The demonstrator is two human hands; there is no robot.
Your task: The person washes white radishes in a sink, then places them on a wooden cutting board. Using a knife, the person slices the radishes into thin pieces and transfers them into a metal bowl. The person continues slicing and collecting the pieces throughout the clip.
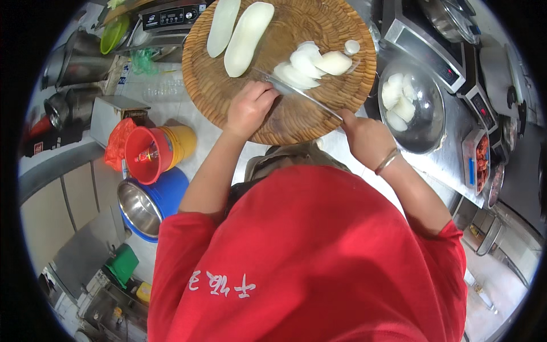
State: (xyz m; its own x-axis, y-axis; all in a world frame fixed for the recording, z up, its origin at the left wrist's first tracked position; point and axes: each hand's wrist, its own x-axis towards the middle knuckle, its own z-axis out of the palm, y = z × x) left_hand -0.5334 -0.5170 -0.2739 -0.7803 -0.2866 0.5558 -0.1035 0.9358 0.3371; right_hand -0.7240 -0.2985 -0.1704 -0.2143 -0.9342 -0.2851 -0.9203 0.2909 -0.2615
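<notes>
A round wooden chopping block (213,100) with a ridged rim lies before me. My right hand (371,139) grips a kitchen knife (310,99), its blade reaching up and left across the block. Close against the blade is my left hand (252,104), fingers curled; whether it holds a piece is hidden. Thin white slices (299,68) of a peeled vegetable lie just beyond the blade, beside a thicker end piece (335,63) and a small round piece (352,47). Two long peeled pale pieces, one nearer (248,38) and one at the far left (222,30), rest on the block.
To the right, a steel bowl (431,124) holds white slices, near induction cookers (427,47) and a plastic container of reddish food (482,162). A red bucket (136,164), a yellow bucket (183,143) and a blue bucket (171,192) stand at the left.
</notes>
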